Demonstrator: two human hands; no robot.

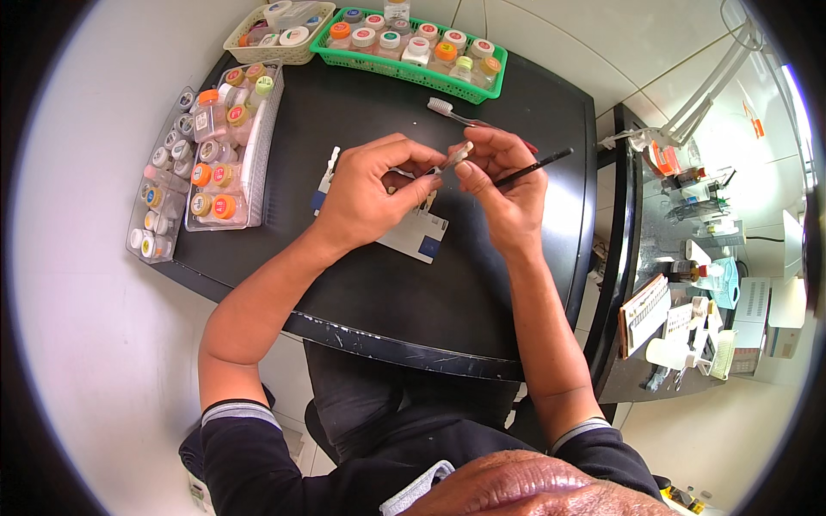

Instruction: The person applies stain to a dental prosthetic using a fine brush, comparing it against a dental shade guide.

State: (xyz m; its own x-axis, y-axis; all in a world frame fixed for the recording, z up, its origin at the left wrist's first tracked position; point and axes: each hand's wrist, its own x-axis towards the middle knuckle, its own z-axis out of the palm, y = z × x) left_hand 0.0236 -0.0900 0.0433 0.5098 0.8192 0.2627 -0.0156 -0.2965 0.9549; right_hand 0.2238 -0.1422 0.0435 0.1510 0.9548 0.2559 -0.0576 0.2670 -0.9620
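small pale piece (458,155) sits pinched between the fingertips of both hands above the black table (516,284), head view. left hand (370,193) curls closed on it, wrist bent inward; right hand (508,185) grips it too, with a thin black brush (533,167) along the fingers. best kept steady, forearms braced near the table edge, brush strokes light.

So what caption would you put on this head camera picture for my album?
Two hands, left hand and right hand, pinch a small pale piece over a black table.
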